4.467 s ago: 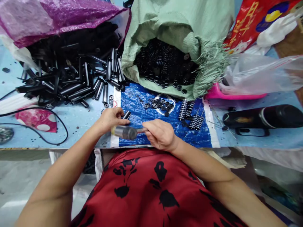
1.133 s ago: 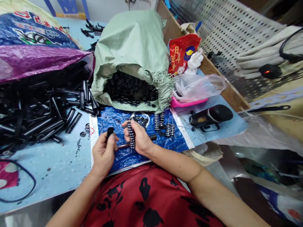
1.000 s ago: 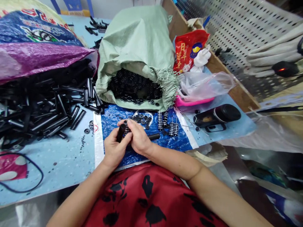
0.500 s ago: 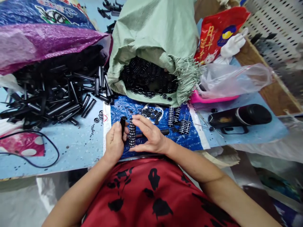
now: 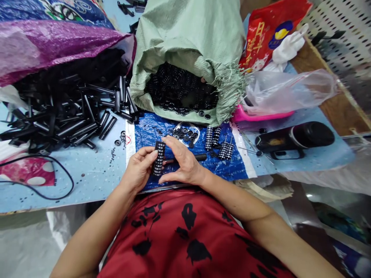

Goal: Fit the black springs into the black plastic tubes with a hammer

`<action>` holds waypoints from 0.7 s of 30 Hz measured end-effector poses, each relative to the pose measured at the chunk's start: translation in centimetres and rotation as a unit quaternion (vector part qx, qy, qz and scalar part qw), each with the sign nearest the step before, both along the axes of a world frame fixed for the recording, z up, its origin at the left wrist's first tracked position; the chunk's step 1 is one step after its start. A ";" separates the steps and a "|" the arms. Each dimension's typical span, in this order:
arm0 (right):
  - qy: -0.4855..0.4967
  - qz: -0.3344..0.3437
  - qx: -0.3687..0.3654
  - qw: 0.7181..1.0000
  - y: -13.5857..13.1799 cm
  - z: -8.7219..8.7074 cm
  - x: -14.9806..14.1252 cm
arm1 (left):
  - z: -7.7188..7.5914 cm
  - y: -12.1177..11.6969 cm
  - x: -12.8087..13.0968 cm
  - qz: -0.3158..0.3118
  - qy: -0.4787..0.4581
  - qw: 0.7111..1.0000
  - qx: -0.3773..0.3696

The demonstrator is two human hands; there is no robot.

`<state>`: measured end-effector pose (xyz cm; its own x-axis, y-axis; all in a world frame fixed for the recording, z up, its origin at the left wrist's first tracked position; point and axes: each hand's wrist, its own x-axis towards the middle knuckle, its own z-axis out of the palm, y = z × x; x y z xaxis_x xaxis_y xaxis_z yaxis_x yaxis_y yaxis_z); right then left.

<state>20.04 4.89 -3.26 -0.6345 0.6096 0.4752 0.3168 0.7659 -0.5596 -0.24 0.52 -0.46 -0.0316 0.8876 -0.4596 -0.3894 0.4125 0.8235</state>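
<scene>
My left hand (image 5: 138, 168) is closed around a slim black plastic casing, with the thumb pressed over its front. Seated against the casing is a stack of black number wheels (image 5: 159, 159) with white digits, upright and slightly tilted. My right hand (image 5: 185, 161) is just right of the stack, thumb and fingers spread apart. Its fingertips are by the stack's upper end and its thumb is near the lower end; whether they touch is unclear. Behind the right hand, a dark rod-like tool (image 5: 199, 157) lies on the blue plastic sheet (image 5: 185, 173).
Several number-wheel stacks (image 5: 209, 138) and loose black discs (image 5: 185, 134) lie on the sheet. A green woven sack (image 5: 188, 27) of wheels opens behind. Black casings (image 5: 78, 129) are heaped at left, near a black cable (image 5: 72, 185). A dark flask (image 5: 295, 141) lies at right.
The wheel stack has moved left from between my right fingers onto the casing in my left hand. My left thumb now presses on it, and my right fingers have loosened.
</scene>
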 end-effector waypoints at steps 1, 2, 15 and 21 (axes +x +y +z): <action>-0.019 -0.017 0.018 1.000 -0.2 -0.2 0.4 | -0.3 0.0 -0.5 0.017 0.049 0.998 0.028; -0.050 -0.038 0.037 0.997 -0.5 -0.4 0.8 | -0.7 0.0 -1.2 0.032 0.120 0.990 0.064; -0.121 -0.117 0.087 0.982 -0.8 1.3 1.8 | -2.7 1.2 -8.2 -0.218 0.454 0.862 0.057; -0.101 -0.046 0.075 0.991 -1.2 1.1 1.1 | -3.1 2.4 -8.8 -0.240 0.432 0.867 0.055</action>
